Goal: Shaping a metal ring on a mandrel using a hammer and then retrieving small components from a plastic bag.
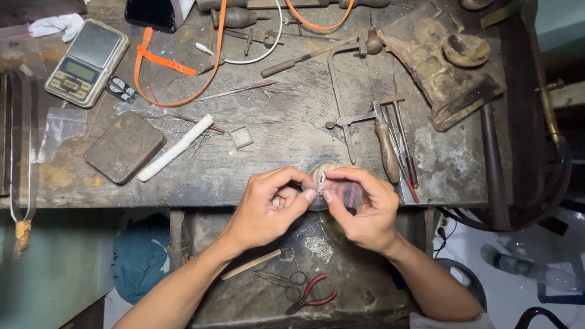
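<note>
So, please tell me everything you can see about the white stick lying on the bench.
The white stick is a long, thin cylinder, and its surface looks wound with thread or cord. It lies flat and diagonal on the worn grey bench, its upper end to the right. A dark flat tin sits just left of it. Neither hand touches it.

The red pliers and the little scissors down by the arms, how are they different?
The red pliers have red-coated handles; the little scissors are bare dark metal. The pliers' handles are open curved arms, while the scissors end in round finger loops. The pliers lie nearer the person, the scissors just above them and to the left. Both lie flat on the lower tray, below the hands, untouched.
</note>
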